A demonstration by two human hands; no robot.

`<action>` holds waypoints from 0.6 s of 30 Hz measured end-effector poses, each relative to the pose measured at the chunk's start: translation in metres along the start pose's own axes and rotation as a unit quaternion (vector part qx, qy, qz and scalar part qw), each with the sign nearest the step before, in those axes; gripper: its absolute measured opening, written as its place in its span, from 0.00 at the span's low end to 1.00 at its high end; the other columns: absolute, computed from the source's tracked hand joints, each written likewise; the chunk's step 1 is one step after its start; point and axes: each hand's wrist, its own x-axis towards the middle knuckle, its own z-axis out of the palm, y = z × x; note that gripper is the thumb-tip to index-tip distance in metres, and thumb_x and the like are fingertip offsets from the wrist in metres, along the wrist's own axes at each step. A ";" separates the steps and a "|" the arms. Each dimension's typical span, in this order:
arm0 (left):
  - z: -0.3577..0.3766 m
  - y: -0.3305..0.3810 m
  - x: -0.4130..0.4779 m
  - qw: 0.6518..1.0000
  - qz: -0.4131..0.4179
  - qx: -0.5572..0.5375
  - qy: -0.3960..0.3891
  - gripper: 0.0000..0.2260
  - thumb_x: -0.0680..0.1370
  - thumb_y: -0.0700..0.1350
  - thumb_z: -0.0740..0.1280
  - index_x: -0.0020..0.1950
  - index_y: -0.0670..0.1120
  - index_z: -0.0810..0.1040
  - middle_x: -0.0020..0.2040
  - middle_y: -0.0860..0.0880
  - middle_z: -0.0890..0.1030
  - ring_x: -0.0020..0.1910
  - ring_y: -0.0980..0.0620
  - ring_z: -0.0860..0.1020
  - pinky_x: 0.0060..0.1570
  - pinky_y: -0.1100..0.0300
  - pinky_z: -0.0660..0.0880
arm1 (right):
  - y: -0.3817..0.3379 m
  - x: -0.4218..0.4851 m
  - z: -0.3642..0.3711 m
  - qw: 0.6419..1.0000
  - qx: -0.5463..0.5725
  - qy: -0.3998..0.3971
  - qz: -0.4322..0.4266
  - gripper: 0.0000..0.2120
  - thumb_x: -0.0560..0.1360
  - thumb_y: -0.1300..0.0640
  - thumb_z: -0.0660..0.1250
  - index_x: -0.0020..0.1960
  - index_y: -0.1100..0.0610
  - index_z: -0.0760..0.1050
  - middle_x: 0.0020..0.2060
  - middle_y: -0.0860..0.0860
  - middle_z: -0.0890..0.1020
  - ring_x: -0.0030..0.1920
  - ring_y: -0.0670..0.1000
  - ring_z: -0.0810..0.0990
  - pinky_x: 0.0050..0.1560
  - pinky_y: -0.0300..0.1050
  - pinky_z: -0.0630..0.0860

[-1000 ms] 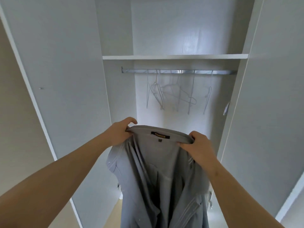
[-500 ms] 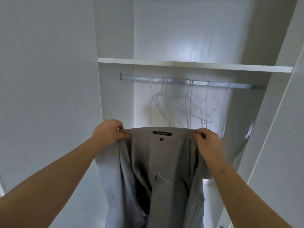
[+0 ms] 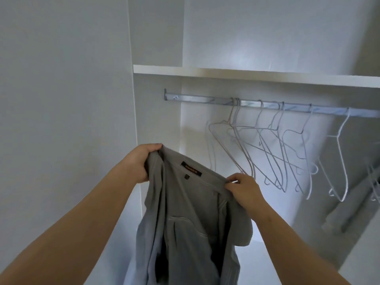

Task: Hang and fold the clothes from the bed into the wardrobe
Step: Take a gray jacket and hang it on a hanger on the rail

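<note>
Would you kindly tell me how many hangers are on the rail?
7 hangers on the rail: five tangled together, one right of them, one further right; others may be cut off.

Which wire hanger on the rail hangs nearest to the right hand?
The leftmost hanger: its lower end comes down just above the right hand, while the other hangers hang farther right.

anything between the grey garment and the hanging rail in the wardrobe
Nothing visible does. The left hand and right hand grip the grey garment by its top edge below the rail; the gap between is open air, with bare wire hangers hanging just to the right.
</note>
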 end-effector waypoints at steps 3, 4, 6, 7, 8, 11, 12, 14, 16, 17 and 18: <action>0.003 0.010 0.017 0.999 0.025 -0.043 0.005 0.07 0.75 0.44 0.68 0.43 0.41 0.75 0.40 0.43 0.78 0.36 0.47 0.77 0.28 0.56 0.75 | -0.004 0.025 0.017 0.999 0.028 -0.035 0.012 0.05 0.75 0.61 0.63 0.44 0.54 0.76 0.40 0.49 0.80 0.43 0.49 0.78 0.42 0.39 0.72; 0.005 0.011 0.020 0.998 0.033 -0.047 -0.002 0.07 0.75 0.44 0.69 0.42 0.41 0.75 0.39 0.43 0.78 0.36 0.47 0.77 0.27 0.57 0.76 | -0.006 0.034 0.020 0.999 0.033 -0.024 0.007 0.04 0.75 0.60 0.62 0.45 0.54 0.76 0.39 0.48 0.79 0.43 0.50 0.77 0.41 0.38 0.71; 0.010 0.014 0.031 0.998 0.054 -0.034 -0.015 0.07 0.75 0.44 0.69 0.40 0.43 0.74 0.37 0.44 0.76 0.34 0.48 0.76 0.29 0.57 0.76 | -0.009 0.059 0.027 0.999 0.047 0.020 -0.004 0.04 0.76 0.59 0.63 0.47 0.54 0.76 0.39 0.46 0.78 0.44 0.50 0.77 0.38 0.37 0.68; 0.012 0.014 0.037 0.997 0.065 -0.026 -0.019 0.07 0.75 0.44 0.68 0.39 0.44 0.73 0.36 0.44 0.76 0.34 0.48 0.75 0.31 0.57 0.75 | -0.010 0.072 0.031 0.998 0.048 0.039 -0.005 0.05 0.76 0.59 0.63 0.51 0.54 0.76 0.42 0.47 0.78 0.47 0.51 0.76 0.40 0.38 0.68; 0.015 0.014 0.043 0.997 0.074 -0.023 -0.020 0.07 0.76 0.44 0.68 0.39 0.44 0.73 0.36 0.45 0.75 0.33 0.49 0.75 0.33 0.57 0.75 | -0.010 0.085 0.035 0.998 0.046 0.049 0.000 0.09 0.75 0.58 0.64 0.55 0.56 0.75 0.48 0.49 0.78 0.51 0.52 0.76 0.44 0.40 0.69; 0.021 0.019 0.063 0.996 0.083 -0.041 -0.005 0.08 0.76 0.45 0.68 0.39 0.44 0.73 0.35 0.45 0.75 0.34 0.49 0.75 0.36 0.56 0.75 | -0.009 0.125 0.053 0.997 0.038 0.058 0.039 0.21 0.73 0.57 0.67 0.66 0.56 0.69 0.61 0.58 0.74 0.61 0.58 0.72 0.57 0.48 0.68; 0.023 0.022 0.070 0.996 0.079 -0.047 0.002 0.08 0.76 0.45 0.67 0.40 0.44 0.73 0.36 0.45 0.75 0.35 0.49 0.75 0.37 0.55 0.75 | -0.008 0.137 0.058 0.997 0.035 0.048 0.054 0.25 0.73 0.58 0.66 0.68 0.56 0.66 0.62 0.59 0.73 0.62 0.59 0.71 0.56 0.48 0.68; 0.027 0.026 0.082 0.996 0.066 -0.052 0.001 0.08 0.76 0.46 0.67 0.42 0.42 0.74 0.37 0.44 0.76 0.36 0.48 0.76 0.37 0.55 0.76 | -0.005 0.155 0.065 0.993 0.085 0.020 0.077 0.28 0.74 0.62 0.64 0.71 0.57 0.60 0.57 0.61 0.74 0.54 0.59 0.75 0.47 0.42 0.70; 0.031 0.030 0.093 0.997 0.052 -0.063 -0.004 0.08 0.76 0.45 0.66 0.42 0.41 0.74 0.36 0.44 0.76 0.35 0.49 0.76 0.36 0.56 0.78 | -0.002 0.171 0.069 0.978 0.180 -0.002 0.106 0.23 0.75 0.67 0.61 0.69 0.59 0.61 0.46 0.60 0.75 0.37 0.54 0.75 0.33 0.41 0.70; 0.033 0.031 0.098 0.996 0.044 -0.072 -0.005 0.08 0.76 0.45 0.66 0.41 0.41 0.74 0.35 0.44 0.77 0.34 0.49 0.76 0.35 0.57 0.78 | 0.000 0.178 0.070 0.971 0.214 0.005 0.110 0.18 0.76 0.67 0.59 0.65 0.57 0.65 0.41 0.58 0.75 0.32 0.51 0.73 0.29 0.41 0.69; 0.033 0.032 0.101 0.996 0.034 -0.081 -0.002 0.09 0.76 0.45 0.66 0.40 0.41 0.74 0.33 0.44 0.77 0.32 0.49 0.76 0.34 0.58 0.78 | 0.002 0.185 0.071 0.971 0.211 0.022 0.108 0.11 0.77 0.66 0.58 0.58 0.57 0.69 0.36 0.56 0.74 0.29 0.50 0.70 0.27 0.41 0.67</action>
